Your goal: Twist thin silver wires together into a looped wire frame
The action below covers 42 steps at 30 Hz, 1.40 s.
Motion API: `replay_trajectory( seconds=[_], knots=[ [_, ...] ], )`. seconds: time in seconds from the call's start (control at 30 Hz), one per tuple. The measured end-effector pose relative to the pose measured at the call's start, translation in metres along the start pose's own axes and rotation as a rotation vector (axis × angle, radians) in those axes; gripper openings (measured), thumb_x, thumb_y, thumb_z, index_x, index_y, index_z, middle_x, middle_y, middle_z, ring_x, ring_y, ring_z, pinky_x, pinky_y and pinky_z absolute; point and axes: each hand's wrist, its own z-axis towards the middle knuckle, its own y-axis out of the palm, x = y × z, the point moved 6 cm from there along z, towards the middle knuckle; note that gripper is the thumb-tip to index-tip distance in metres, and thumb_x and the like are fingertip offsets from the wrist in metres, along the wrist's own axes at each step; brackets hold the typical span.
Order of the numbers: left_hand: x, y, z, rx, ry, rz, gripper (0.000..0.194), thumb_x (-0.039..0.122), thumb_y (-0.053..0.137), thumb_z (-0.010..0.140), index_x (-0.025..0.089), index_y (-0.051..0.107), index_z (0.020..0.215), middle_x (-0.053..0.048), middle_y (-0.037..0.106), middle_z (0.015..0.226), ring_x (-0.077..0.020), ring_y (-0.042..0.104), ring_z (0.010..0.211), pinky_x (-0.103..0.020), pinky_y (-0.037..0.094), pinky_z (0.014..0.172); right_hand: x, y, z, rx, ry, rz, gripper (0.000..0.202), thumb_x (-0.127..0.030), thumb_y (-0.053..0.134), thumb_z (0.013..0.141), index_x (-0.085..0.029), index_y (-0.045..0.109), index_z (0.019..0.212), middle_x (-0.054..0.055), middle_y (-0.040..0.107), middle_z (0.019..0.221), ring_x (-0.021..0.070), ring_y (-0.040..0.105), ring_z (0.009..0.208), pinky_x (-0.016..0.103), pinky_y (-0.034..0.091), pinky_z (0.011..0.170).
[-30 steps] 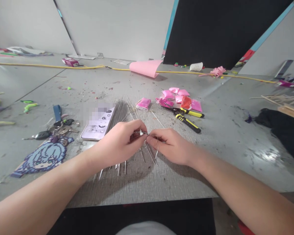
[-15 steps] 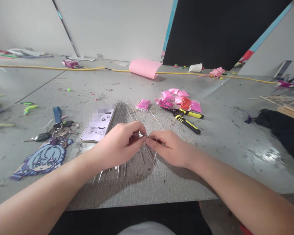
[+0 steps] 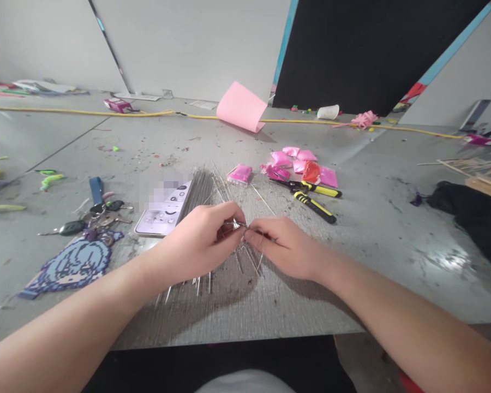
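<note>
Thin metal wire point(image 3: 239, 224) is pinched between the fingertips of both hands, above the near part of the table. My left hand point(image 3: 204, 234) is closed around its left part, where several silvery strands show inside the curled fingers. My right hand point(image 3: 284, 245) pinches the wire's other end, thumb against forefinger, fingertips nearly touching those of the left. Beneath and behind the left hand lies a bundle of straight wires point(image 3: 202, 188). Loose wires point(image 3: 251, 257) stick out below the fingertips; whether they are joined to the held piece I cannot tell.
A phone point(image 3: 157, 221) rests left of the bundle, near keys point(image 3: 102, 218) and a blue pixel-pattern charm point(image 3: 76, 265). Yellow-black pliers point(image 3: 315, 207) lie beyond my right hand, beside pink packets point(image 3: 282, 159). Farther back are a yellow cable point(image 3: 147, 114), curled pink paper point(image 3: 241, 106) and a white cup point(image 3: 328, 112).
The curled pink paper at the back has lifted its upper edge into a point. Both hands keep nearly the same place and grip on the wire.
</note>
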Motion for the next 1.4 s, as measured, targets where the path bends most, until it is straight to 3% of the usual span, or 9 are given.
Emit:
replay_trajectory(
  seconds=[0.4,0.77,1.4],
  knots=[
    [-0.0016,0.0013,0.0005,-0.017,0.026,0.075,0.005,0.024,0.049,0.093,0.022,0.054,0.093,0.007,0.054,0.06,-0.0083,0.042,0.051,-0.022,0.034,0.051,-0.0042,-0.0006,-0.0011,0.017,-0.05,-0.071,0.035,-0.036,0.042,0.102,-0.018,0.047,0.072,-0.004,0.049,0.067,0.0104,0.047,0.063,0.026,0.033,0.059],
    [0.0017,0.0051,-0.0023,-0.069,0.107,0.15,0.006,0.019,0.049,0.091,0.021,0.053,0.094,0.004,0.056,0.069,-0.0109,0.048,0.058,-0.025,0.031,0.055,-0.0015,0.0051,-0.0025,-0.044,-0.037,-0.143,0.023,-0.029,0.047,0.099,-0.018,0.055,0.081,-0.001,0.061,0.075,0.0127,0.055,0.069,0.027,0.037,0.064],
    [0.0027,0.0005,-0.0006,-0.057,0.078,0.067,0.008,0.024,0.049,0.094,0.02,0.055,0.092,0.005,0.054,0.066,-0.0088,0.044,0.055,-0.023,0.034,0.054,-0.0079,-0.0007,-0.0032,0.017,-0.115,-0.076,0.027,-0.027,0.046,0.1,-0.018,0.048,0.075,-0.003,0.051,0.07,0.0111,0.048,0.065,0.026,0.034,0.062]
  ],
)
